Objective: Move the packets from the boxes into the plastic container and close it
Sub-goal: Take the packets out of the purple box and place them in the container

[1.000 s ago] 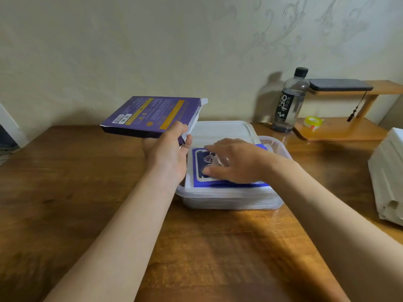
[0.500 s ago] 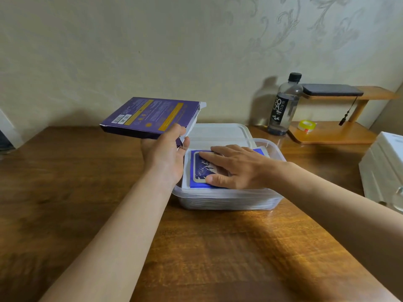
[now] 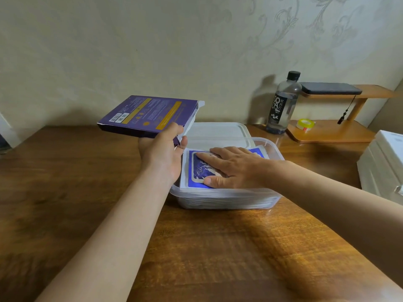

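Patterned pale wall (image 3: 152, 40); wooden table (image 3: 65, 182); corner shelf (image 3: 331, 131).

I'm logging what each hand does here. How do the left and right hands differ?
The left hand is raised and curled, gripping the purple box in the air; the right hand lies flat, fingers spread. The left hand sits beside the plastic container; the right hand presses on the blue packet inside it. Both are bare.
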Tool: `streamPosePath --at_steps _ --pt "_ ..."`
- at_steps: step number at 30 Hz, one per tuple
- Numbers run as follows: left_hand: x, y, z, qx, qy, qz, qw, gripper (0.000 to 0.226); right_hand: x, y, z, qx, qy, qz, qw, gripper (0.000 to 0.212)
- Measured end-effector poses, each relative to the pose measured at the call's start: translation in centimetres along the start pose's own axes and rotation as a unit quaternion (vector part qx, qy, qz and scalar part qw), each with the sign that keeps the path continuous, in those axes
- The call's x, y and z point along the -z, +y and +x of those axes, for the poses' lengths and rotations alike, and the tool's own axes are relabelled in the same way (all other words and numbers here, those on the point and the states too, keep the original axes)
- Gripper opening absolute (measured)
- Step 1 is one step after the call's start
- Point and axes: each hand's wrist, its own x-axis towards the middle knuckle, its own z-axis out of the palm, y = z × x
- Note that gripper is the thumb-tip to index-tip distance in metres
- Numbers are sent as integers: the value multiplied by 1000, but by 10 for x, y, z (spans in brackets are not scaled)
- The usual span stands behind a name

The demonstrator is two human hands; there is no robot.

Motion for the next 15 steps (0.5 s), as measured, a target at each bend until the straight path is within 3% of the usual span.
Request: streamPosePath --at_steps 6,15 --pt "1 0 -1 -6 -2 7 1000 46 3 0 -3 5 13 22 1000 77" --pt "0 0 -4 -9 -8 7 1000 34 23 -11 -4 -2 41 -11 999 78"
